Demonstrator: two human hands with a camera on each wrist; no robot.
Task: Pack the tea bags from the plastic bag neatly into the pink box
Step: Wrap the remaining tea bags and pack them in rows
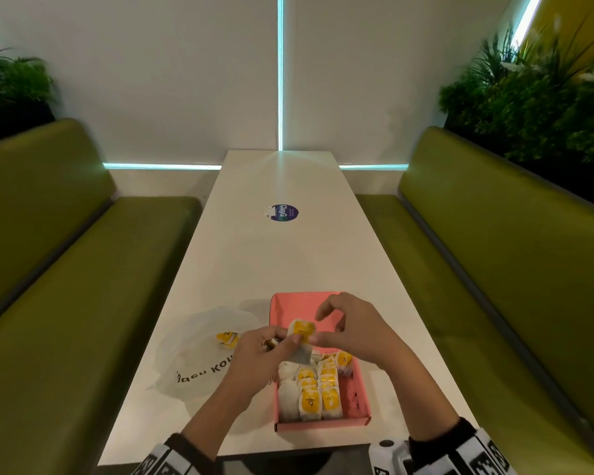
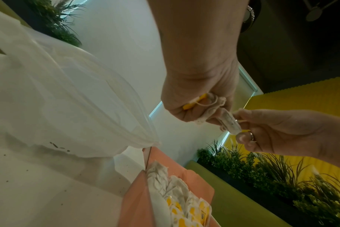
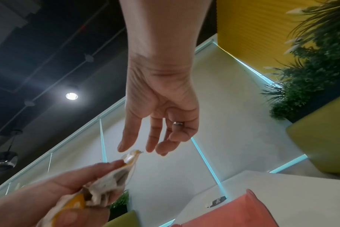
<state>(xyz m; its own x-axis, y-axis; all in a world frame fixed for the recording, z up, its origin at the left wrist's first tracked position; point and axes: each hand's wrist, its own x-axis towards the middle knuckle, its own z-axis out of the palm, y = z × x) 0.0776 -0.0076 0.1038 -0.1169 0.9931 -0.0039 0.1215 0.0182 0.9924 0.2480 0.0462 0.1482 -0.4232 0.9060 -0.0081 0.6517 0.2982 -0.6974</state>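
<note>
Two crumpled paper tea bags (image 1: 300, 341) in left hand (image 1: 259, 351) over pink box (image 1: 359, 389).

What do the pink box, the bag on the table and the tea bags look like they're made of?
Pink box: matte card, probably; folded flaps, no shine.
Plastic bag: thin translucent film, crumpled, contents showing through.
Tea bags: soft white filter paper with yellow tags; the one the left hand grips creases limply.
</note>
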